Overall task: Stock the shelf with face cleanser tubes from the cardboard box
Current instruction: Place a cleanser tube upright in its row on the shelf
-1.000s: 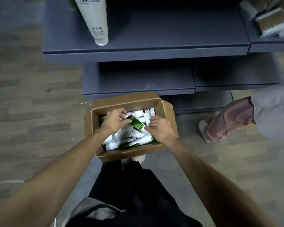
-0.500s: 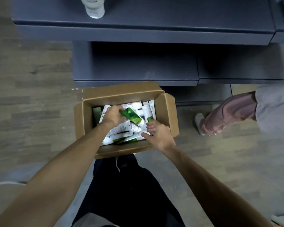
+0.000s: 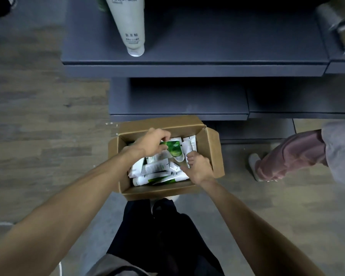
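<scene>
The left hand [image 3: 150, 143] pinches a green tube [image 3: 173, 149] at 12 o'clock inside the cardboard box [image 3: 211, 154], lifting its flat end above the pile. The right hand [image 3: 197, 168], at 3 o'clock, has its fingers curled down among the white tubes [image 3: 157, 172]; I cannot tell what it grips. One tube [image 3: 130, 26] stands on the shelf [image 3: 207, 46] above.

- White tube [image 3: 128, 24] on the upper shelf [image 3: 207, 46]: "Facial", cut by the frame edge; smaller print beside and below it unreadable.
- Tubes [image 3: 157, 168] in the cardboard box [image 3: 209, 154]: print too small to read.
</scene>
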